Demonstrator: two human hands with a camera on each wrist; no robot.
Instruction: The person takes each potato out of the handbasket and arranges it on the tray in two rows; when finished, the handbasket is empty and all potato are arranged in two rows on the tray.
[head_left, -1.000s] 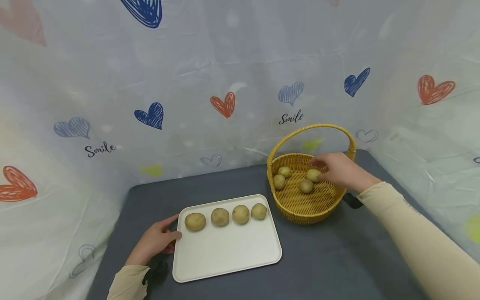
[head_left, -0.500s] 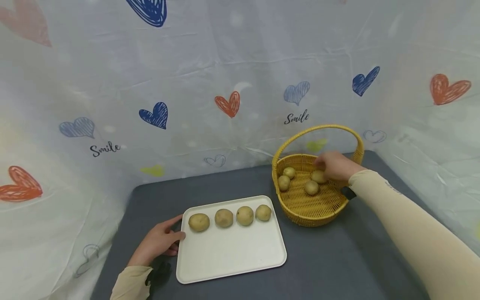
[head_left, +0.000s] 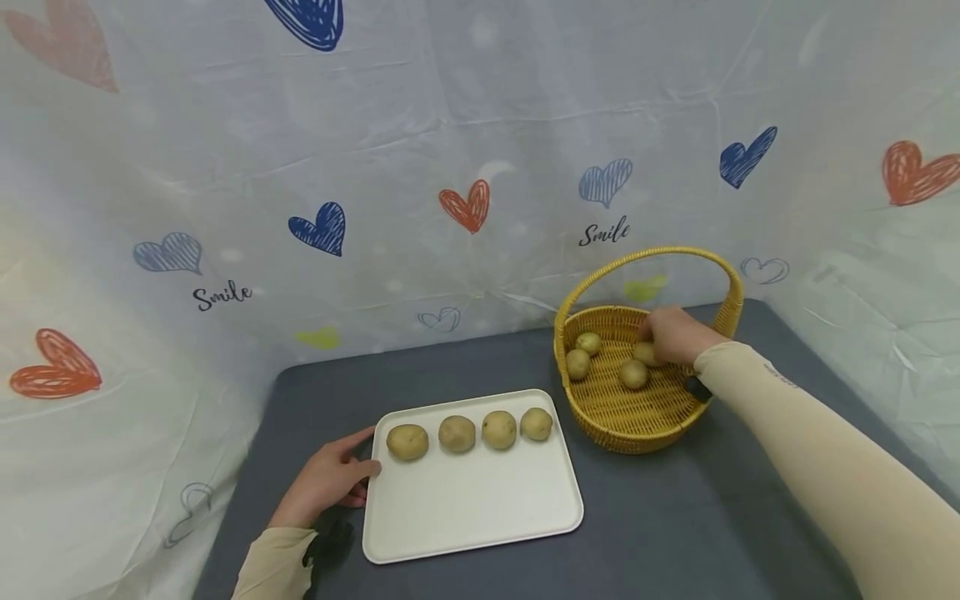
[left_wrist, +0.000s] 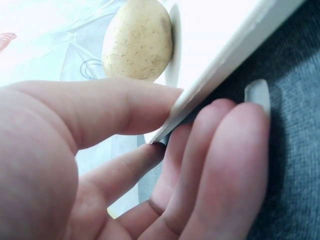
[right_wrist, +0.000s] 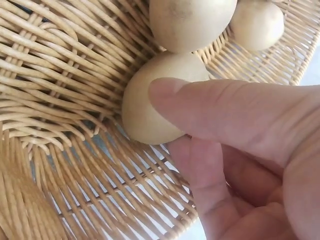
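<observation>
My left hand [head_left: 326, 479] holds the left edge of a white tray [head_left: 472, 508]. In the left wrist view the thumb lies on the tray's rim [left_wrist: 220, 70], with the other fingers curled along its outer side. A row of several potatoes [head_left: 457, 434] lies along the tray's far side. Inside the yellow wicker basket [head_left: 626, 437], my right hand [head_left: 675, 335] grips a potato [right_wrist: 150, 107], thumb on top and fingers at its lower side. Another potato [right_wrist: 192, 22] sits right against it in the right wrist view. The head view shows the gripped potato partly hidden by the hand.
More potatoes [head_left: 578, 364] rest at the basket's left side. The basket's tall handle [head_left: 652, 252] arches over it. Both tray and basket stand on a dark grey tabletop [head_left: 645, 517]. Behind hangs a white curtain [head_left: 390, 150] printed with hearts.
My right hand has reached lower into the basket and closed round a potato. The left hand stays at the tray edge. The whole head view has shifted slightly, so everything appears further right.
</observation>
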